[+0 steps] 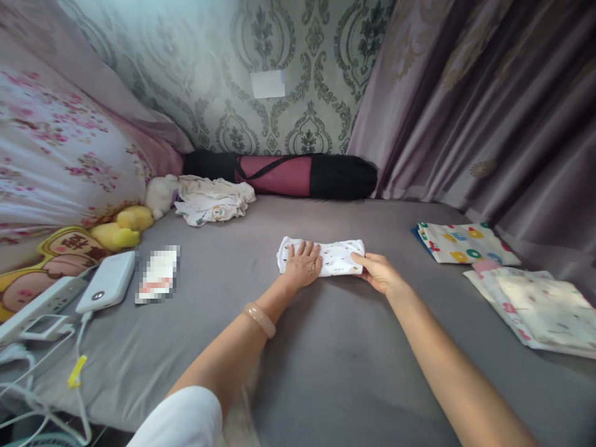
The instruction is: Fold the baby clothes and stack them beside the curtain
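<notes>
A white cloth with small scattered prints (pixel 339 256), folded into a flat rectangle, lies on the grey sheet (pixel 326 347) in the middle of the view. My left hand (pixel 303 264) rests flat on its left part, fingers spread. At the right end, my right hand (pixel 379 272) pinches the cloth's edge, thumb on top and the other fingers underneath, partly hidden. What kind of garment or cloth it is does not show.
Folded cloths (pixel 465 243) and a second stack (pixel 549 307) lie at the right. A crumpled cloth (pixel 216 202) sits before a long black-and-red bag (pixel 284 175). At left are plush toys (pixel 123 228), a power bank (pixel 106 282), a power strip (pixel 56 301) and cables.
</notes>
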Action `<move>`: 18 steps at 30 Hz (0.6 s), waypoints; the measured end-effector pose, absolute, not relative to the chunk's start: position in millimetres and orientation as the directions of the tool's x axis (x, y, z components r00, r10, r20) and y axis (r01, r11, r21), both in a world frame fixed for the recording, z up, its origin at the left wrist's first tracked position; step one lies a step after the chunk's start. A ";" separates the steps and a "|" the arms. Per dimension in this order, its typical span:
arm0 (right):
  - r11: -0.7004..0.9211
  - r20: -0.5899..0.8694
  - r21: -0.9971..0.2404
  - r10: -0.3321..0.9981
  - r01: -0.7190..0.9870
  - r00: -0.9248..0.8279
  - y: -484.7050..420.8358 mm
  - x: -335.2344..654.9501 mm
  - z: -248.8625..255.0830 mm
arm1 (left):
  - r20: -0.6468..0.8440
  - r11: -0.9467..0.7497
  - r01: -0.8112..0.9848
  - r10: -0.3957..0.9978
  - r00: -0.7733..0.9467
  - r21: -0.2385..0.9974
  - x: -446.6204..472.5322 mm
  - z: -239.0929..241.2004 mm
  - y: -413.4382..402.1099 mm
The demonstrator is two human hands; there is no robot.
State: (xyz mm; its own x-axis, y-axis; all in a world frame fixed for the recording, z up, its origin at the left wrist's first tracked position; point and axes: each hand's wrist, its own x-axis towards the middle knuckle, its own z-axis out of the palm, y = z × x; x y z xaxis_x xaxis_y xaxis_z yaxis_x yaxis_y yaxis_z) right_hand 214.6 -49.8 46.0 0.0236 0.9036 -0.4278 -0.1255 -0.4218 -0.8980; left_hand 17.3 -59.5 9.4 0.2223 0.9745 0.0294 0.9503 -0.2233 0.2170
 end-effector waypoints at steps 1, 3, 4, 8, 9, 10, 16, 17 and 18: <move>-0.428 -0.436 -0.894 0.900 -0.133 0.029 -49.7 210.2 50.8 | 0.028 -0.230 0.949 0.973 0.229 0.215 17.8 9.6 -58.5; -0.434 -0.441 -0.892 0.897 -0.123 0.032 -49.2 198.3 60.7 | 0.016 -0.245 0.945 0.969 0.247 0.219 18.5 11.0 -56.6; -0.427 -0.431 -0.898 0.902 -0.108 0.024 -49.0 191.1 65.1 | 0.016 -0.254 0.941 0.966 0.257 0.225 18.6 12.0 -55.6; -0.330 -0.330 -0.944 0.942 0.014 -0.060 -48.9 157.7 75.0 | 0.086 -0.323 0.910 0.947 0.311 0.261 13.4 17.3 -54.2; -0.302 -0.306 -0.952 0.950 0.057 -0.070 -48.9 149.4 75.5 | 0.102 -0.337 0.902 0.942 0.321 0.270 9.7 18.7 -54.9; -0.276 -0.283 -0.956 0.956 0.102 -0.073 -48.9 141.5 75.5 | 0.118 -0.344 0.897 0.939 0.324 0.277 4.9 19.9 -56.0; -0.072 -0.123 -0.896 0.988 0.439 -0.090 -45.4 102.8 68.0 | 0.267 -0.262 0.894 0.949 0.170 0.364 -45.7 15.9 -65.2; -0.021 -0.088 -0.863 0.990 0.506 -0.109 -44.9 97.1 66.0 | 0.276 -0.232 0.883 0.953 0.124 0.407 -54.7 12.9 -66.0; 0.032 -0.054 -0.822 0.989 0.568 -0.134 -44.8 91.5 64.0 | 0.279 -0.203 0.867 0.957 0.077 0.455 -62.8 9.5 -66.4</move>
State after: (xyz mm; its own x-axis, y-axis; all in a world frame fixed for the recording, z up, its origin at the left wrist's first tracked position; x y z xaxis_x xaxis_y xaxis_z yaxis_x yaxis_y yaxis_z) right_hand 91.5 -44.8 64.0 -0.1339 0.9895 -0.0545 0.5683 0.0317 -0.8222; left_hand -62.8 -66.4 9.5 0.0771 0.9571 0.2792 0.8673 -0.2025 0.4548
